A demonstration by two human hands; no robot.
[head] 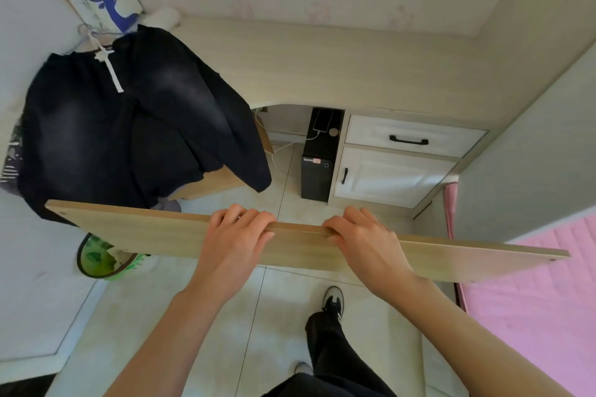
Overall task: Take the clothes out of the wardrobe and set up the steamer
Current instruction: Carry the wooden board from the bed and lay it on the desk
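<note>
A long light wooden board (154, 232) stretches across the view at waist height, held level over the tiled floor. My left hand (235, 235) grips its far edge near the middle, fingers curled over the top. My right hand (361, 235) grips the same edge a little to the right. Black trousers (129, 126) with a white drawstring hang on a hanger at the left, draped over a wooden chair. No steamer is in view.
A beige desk (322, 64) runs along the back wall, with white drawers (406, 138) and a black computer tower (317, 171) beneath. A green bin (103, 259) stands at the left under the board. A pink bed (532, 300) is at the right. My legs stand on the tiles.
</note>
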